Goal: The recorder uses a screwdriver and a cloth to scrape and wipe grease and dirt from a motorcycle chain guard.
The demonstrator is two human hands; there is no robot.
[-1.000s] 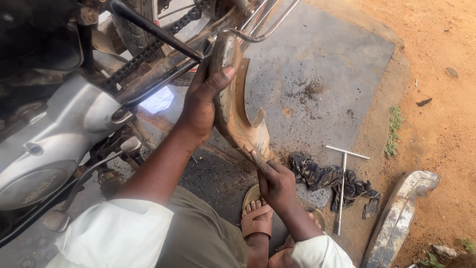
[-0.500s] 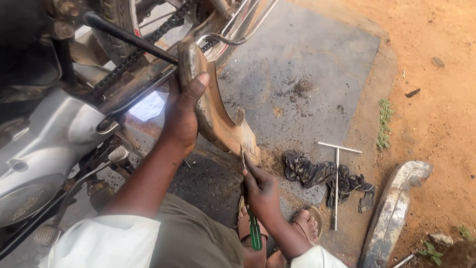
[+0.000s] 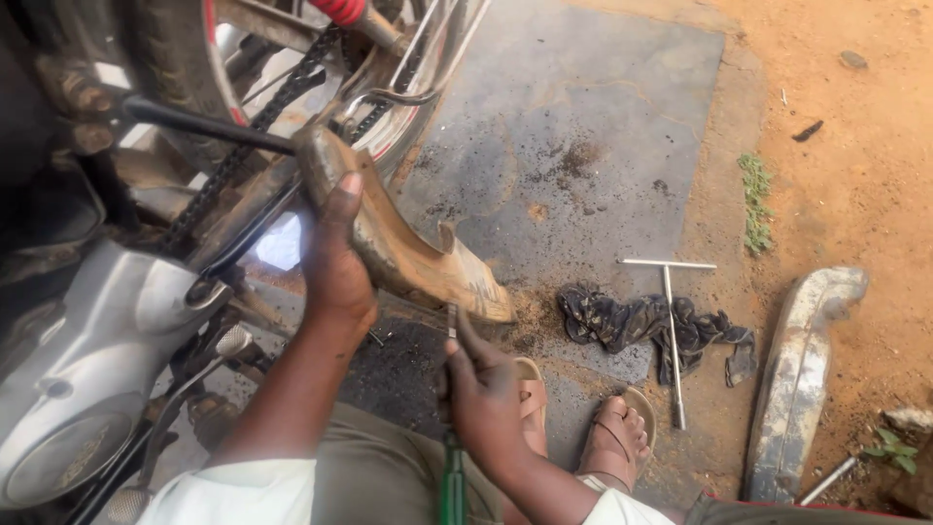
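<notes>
Underneath, rusty mud-caked curved chain cover (image 3: 403,248) in left hand's (image 3: 335,267) closed grip, right hand (image 3: 481,389) clutching green-handled screwdriver (image 3: 451,428).

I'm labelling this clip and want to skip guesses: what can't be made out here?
Head view only:
- Screwdriver: tip hidden behind the muddy chain cover; handle cut off by the bottom edge.
- Right hand: fingers wrap the shaft, so the grip is partly hidden.
- Left hand: palm hidden against the cover.
- Motorcycle: cropped by the left and top edges.

Green-handled screwdriver (image 3: 452,481), seemingly rust-brown chain cover (image 3: 408,248)
</notes>
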